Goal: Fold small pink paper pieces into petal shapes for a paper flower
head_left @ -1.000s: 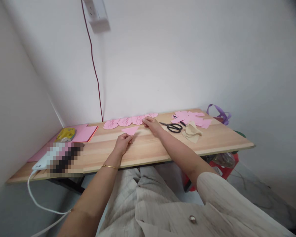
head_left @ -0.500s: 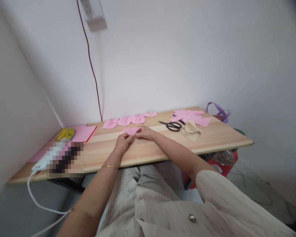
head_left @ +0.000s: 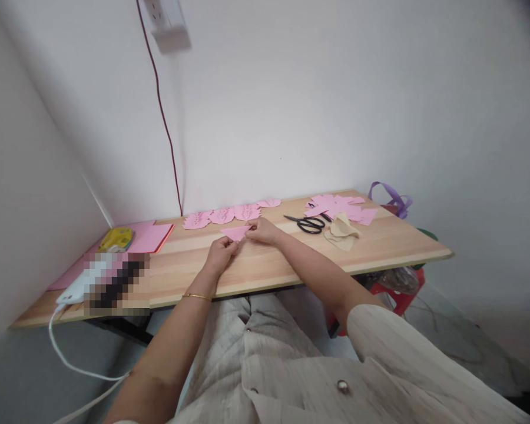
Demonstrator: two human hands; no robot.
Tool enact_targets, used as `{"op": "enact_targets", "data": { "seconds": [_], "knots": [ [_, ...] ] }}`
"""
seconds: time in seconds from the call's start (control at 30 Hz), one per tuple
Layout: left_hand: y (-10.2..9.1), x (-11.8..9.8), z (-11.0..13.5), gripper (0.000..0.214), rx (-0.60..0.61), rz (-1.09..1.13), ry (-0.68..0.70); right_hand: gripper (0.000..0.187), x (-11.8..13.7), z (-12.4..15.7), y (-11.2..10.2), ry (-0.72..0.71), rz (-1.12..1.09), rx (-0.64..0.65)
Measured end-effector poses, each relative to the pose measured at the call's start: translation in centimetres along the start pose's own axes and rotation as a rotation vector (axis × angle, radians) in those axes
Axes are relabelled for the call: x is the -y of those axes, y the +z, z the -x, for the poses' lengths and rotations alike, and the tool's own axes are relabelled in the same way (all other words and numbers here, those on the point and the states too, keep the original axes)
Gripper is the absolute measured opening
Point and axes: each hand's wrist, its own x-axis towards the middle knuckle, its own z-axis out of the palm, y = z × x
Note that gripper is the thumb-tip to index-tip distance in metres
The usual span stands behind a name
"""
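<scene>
A small folded piece of pink paper [head_left: 235,232], roughly triangular, is held between my two hands just above or on the wooden table [head_left: 269,268]. My left hand [head_left: 221,253] pinches its near left edge with closed fingers. At the paper's right corner, my right hand [head_left: 262,230] grips it between thumb and fingers. Behind them, a row of cut pink paper shapes [head_left: 223,215] with jagged edges lies along the wall. Black-handled scissors [head_left: 309,224] rest to the right of my right hand, their blades pointing left.
Pink paper scraps [head_left: 335,207] and a crumpled beige piece [head_left: 343,232] lie at the right. On the left are colored paper sheets [head_left: 152,240], a yellow package [head_left: 117,239] and a white power strip [head_left: 70,290] with its cable. A purple ribbon [head_left: 391,196] hangs past the table's right end.
My right hand has shifted slightly up and away along the paper's right side. My left hand stays nearly in place, still pinching the paper.
</scene>
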Motion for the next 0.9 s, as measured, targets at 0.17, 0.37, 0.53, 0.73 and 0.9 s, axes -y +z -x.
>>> {"op": "enact_targets", "data": {
  "seconds": [0.17, 0.37, 0.53, 0.73, 0.9],
  "knots": [
    [0.0, -0.2, 0.1, 0.029, -0.002, 0.074, -0.001, 0.013, 0.0, -0.2, -1.4, -0.063, 0.031, -0.03],
    [-0.2, 0.0, 0.2, 0.029, 0.02, 0.127, -0.031, 0.012, -1.4, -0.3, -4.3, -0.042, -0.215, -0.286],
    [-0.2, 1.0, -0.4, 0.03, -0.003, 0.214, -0.086, 0.024, -1.3, -0.2, -2.4, -0.037, -0.293, 0.016],
    [0.0, 1.0, -0.5, 0.034, 0.018, 0.247, -0.075, 0.026, 0.1, 0.4, 1.0, -0.066, -0.269, 0.221],
    [-0.1, 0.8, -0.4, 0.03, -0.006, 0.278, -0.085, 0.023, 0.3, 0.6, 1.1, -0.081, -0.181, 0.172]
  ]
}}
